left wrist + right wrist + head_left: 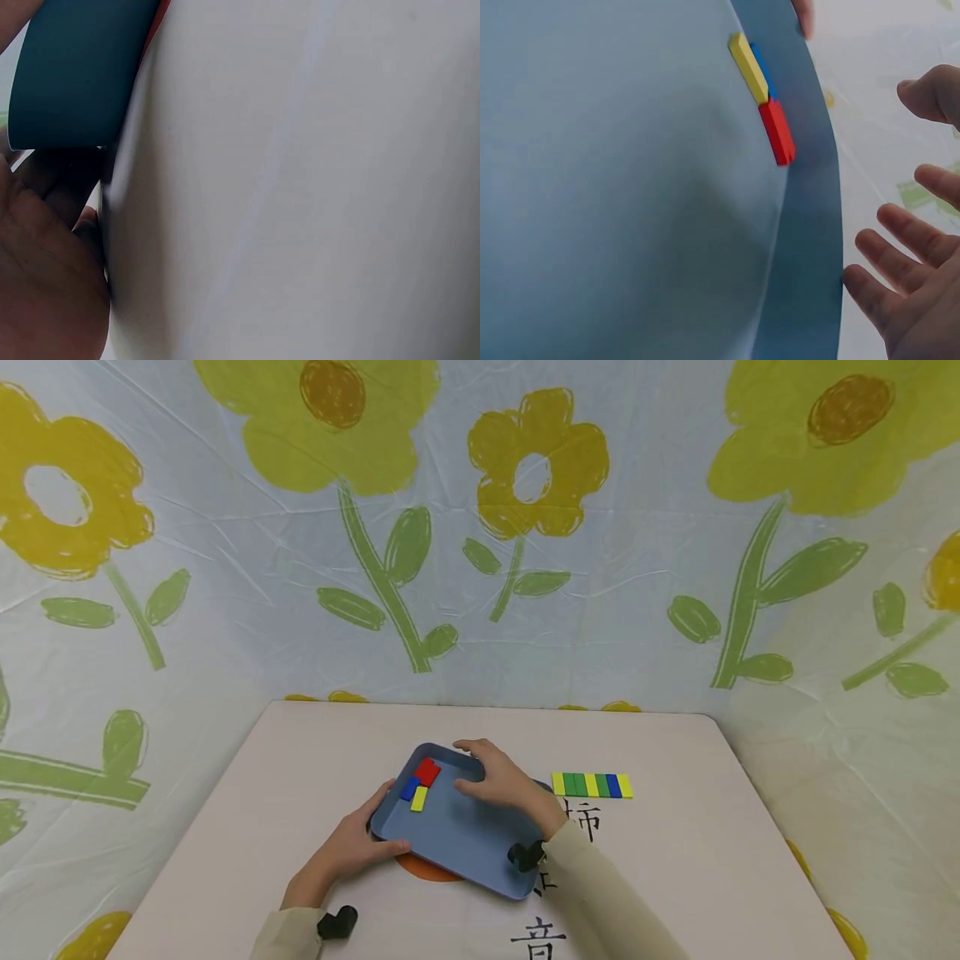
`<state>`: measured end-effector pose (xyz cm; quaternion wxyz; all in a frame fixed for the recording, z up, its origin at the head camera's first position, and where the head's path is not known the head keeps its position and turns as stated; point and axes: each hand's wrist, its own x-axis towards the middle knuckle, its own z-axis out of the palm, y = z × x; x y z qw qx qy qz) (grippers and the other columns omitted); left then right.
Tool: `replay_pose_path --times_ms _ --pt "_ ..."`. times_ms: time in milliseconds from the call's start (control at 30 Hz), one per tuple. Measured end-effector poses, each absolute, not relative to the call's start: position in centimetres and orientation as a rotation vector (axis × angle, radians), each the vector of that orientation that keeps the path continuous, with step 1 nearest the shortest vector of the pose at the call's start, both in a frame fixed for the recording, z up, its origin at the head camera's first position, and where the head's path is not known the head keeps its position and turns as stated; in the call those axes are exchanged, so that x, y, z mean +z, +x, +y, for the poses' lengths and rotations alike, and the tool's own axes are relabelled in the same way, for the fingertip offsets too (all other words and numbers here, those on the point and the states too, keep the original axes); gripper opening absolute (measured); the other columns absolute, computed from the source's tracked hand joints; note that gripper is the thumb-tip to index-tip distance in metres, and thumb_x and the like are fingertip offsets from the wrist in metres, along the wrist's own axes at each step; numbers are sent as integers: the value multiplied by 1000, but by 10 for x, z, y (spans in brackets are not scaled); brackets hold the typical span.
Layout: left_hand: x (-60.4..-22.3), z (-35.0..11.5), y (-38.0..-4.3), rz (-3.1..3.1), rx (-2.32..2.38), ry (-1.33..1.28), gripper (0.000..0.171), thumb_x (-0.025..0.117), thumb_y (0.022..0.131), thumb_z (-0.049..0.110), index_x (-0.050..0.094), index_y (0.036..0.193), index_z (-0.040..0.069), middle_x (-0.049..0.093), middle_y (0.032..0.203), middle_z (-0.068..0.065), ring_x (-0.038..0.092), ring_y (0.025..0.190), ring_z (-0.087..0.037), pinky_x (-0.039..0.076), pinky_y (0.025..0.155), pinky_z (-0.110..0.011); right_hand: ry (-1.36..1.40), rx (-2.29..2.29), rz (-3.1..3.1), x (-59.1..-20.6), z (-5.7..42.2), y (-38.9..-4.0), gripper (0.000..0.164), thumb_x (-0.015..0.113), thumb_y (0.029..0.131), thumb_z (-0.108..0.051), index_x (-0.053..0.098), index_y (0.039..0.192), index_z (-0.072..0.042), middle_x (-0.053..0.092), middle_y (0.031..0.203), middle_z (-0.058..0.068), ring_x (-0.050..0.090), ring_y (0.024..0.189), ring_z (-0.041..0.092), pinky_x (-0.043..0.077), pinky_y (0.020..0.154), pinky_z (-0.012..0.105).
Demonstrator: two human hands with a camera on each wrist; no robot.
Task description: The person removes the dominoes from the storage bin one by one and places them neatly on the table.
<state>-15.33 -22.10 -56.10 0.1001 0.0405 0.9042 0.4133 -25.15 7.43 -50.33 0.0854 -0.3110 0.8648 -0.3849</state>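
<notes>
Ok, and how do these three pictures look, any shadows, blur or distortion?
Head view: fairly even light, the row of colored tiles distinct; left wrist view: soft detail, the left hand shadowed beside the paler tabletop; right wrist view: a soft-edged dark patch on the tray, whose rim looks bowed, probably lens distortion.

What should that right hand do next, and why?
Perhaps the right hand should reach for the yellow tile: its spread fingers hold nothing, the left hand grips the tray, and a row of coloured tiles lies outside it, possibly waiting for more.
</notes>
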Motion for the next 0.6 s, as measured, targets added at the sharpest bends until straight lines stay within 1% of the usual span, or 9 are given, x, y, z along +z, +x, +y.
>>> replay_pose_path --times_ms 133,333,500,600 --pt "-562 -221 -153 2660 1234 108 107 83 78 59 23 164 38 37 165 -12 41 147 -42 34 116 -69 -956 -1142 2551 -503 66 -249 65 70 95 -31 48 151 -6 51 153 11 51 138 34 45 115 51" --pt "-562 -221 -154 2658 1234 111 108 83 78 58 23 164 38 36 166 -12 39 148 -43 34 116 -70 -981 -1123 2506 -504 56 -246 67 69 95 -35 48 153 -9 50 154 10 50 140 29 44 116 50" --pt "-561 -222 -154 2665 1226 124 108 83 78 58 22 165 37 36 166 -13 40 148 -43 34 115 -69 -993 -1087 2500 -512 45 -249 67 69 94 -33 49 152 -9 51 152 11 53 136 31 48 113 49" --pt "-560 -222 -153 2665 1226 121 107 83 78 58 23 165 36 37 165 -14 41 147 -44 35 115 -69 -1000 -1024 2502 -520 39 -250 67 69 93 -34 48 152 -9 52 153 10 54 136 30 48 113 46"
